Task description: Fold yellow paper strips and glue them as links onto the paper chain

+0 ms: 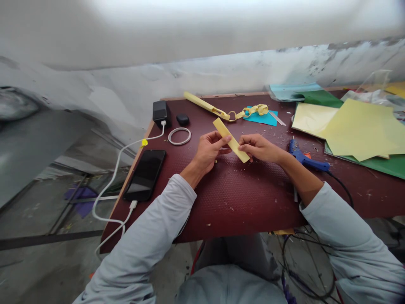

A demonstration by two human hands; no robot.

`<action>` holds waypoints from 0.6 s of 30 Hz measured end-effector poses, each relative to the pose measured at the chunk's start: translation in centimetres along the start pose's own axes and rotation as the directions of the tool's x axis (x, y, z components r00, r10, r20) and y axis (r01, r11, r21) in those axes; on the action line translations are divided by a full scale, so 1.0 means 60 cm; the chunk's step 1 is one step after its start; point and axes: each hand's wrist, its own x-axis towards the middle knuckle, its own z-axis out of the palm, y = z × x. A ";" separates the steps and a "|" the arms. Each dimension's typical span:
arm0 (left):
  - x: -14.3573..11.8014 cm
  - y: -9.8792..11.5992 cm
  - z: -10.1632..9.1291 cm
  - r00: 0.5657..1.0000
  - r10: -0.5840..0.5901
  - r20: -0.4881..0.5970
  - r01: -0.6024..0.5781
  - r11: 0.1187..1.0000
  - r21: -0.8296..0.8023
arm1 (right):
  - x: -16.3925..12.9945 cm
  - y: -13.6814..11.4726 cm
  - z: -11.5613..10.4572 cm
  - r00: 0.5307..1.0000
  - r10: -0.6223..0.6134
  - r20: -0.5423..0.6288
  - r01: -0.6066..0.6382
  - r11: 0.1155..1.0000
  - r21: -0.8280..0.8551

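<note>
Both our hands pinch one yellow strip (230,140) above the desk (247,198), its long axis slanting from far-left to near-right, left hand (209,151) gripping its middle from the left, right hand (257,147) at the near end.

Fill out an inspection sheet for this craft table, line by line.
Surface: dark red table, strewn with paper scraps.
Job's things: yellow paper strip held at both ends; yellow paper chain behind it.
Clutter: coloured paper sheets, blue glue gun, phone, charger block, white ring.
Grippers: left hand and right hand both pinch the strip.
Cables: white charging cable; black cord from glue gun.
Surroundings: stained wall, concrete floor.
</note>
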 end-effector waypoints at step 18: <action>0.007 0.008 -0.007 0.993 0.079 -0.091 -0.076 0.996 0.040 | -0.002 -0.010 -0.001 0.995 -0.026 0.100 0.023 0.999 0.029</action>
